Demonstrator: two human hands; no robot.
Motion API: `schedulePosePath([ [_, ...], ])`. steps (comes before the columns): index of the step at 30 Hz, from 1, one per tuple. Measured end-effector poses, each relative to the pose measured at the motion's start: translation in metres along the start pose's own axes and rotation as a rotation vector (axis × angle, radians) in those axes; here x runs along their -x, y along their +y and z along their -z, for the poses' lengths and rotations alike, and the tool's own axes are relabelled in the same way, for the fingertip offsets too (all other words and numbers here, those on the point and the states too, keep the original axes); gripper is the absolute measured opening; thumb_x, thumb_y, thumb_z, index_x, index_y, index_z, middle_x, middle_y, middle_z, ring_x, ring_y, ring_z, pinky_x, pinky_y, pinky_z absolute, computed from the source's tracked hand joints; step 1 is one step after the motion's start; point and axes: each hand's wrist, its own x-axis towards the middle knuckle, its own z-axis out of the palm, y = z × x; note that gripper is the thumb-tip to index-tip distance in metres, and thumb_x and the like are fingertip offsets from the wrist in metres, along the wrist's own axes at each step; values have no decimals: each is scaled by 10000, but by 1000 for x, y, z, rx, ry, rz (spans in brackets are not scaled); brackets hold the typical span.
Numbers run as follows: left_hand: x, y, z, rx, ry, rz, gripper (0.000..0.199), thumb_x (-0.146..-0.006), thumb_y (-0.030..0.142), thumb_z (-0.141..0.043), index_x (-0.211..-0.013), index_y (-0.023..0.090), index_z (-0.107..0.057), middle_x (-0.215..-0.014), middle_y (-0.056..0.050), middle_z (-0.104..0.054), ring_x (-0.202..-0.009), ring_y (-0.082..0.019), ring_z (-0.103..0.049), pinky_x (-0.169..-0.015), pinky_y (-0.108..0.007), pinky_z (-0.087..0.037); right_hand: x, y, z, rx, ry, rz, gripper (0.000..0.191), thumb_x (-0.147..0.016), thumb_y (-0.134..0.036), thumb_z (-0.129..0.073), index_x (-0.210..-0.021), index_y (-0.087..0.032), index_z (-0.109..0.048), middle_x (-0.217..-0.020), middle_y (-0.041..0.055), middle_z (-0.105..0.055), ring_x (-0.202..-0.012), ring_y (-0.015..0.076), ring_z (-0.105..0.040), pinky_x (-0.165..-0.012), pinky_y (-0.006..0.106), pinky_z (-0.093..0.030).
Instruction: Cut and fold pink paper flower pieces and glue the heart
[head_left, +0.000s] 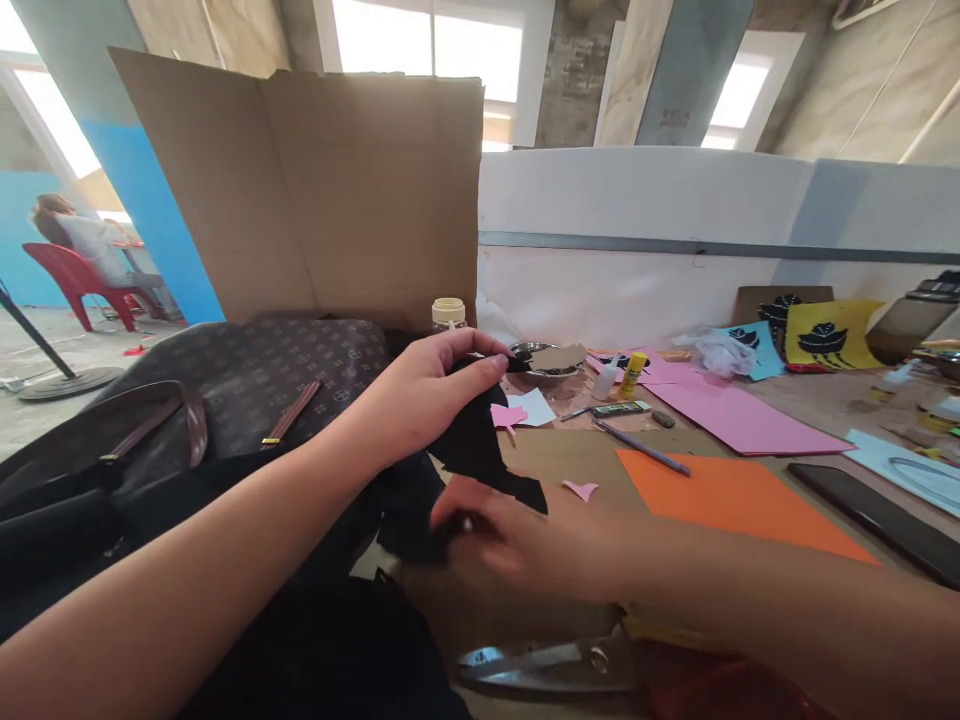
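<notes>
My left hand pinches the upper part of a piece of black paper near the middle of the view. The black paper hangs down with an irregular cut edge. My right hand, blurred, is at its lower end with the fingers curled; what they hold, if anything, is too smeared to tell. Below the right forearm lie metal scissors. An orange sheet with a pen across its edge is to the right, and a small pink scrap lies beside the black paper.
A patterned brown bag stands at the left before a cardboard panel. Behind the hands are a metal bowl, a glue stick and pink sheets. A dark phone lies right. A seated person is far left.
</notes>
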Motion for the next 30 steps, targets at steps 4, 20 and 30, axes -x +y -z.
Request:
schedulePosePath([
  [4,0,0,5,-57,-88,3,236,-893,418,-651,-966,204,-722,-899,-2,-741,-850,-189,-673,-747,-294,-504,11,1,4,32,-74,-28,260,-927,-363,-622,-1169,-282,-674,-1180,29,-690,-944,203,-659,-781,309,-475],
  [20,5,-18,-28,439,-136,250,234,-877,430,-695,-978,219,-690,-929,-11,-728,-808,-164,-664,-687,-260,-509,33,45,31,-576,250,-239,355,-837,-490,-731,-995,-177,-672,-890,51,-696,-663,126,-558,-558,244,-443],
  [30,2,-33,-41,155,-181,169,377,-845,518,-700,-1039,195,-710,-1022,-54,-726,-986,-233,-660,-919,-382,-519,57,47,26,-856,243,-295,444,-847,-595,-705,-790,-158,-645,-677,25,-695,-553,100,-531,-528,228,-379],
])
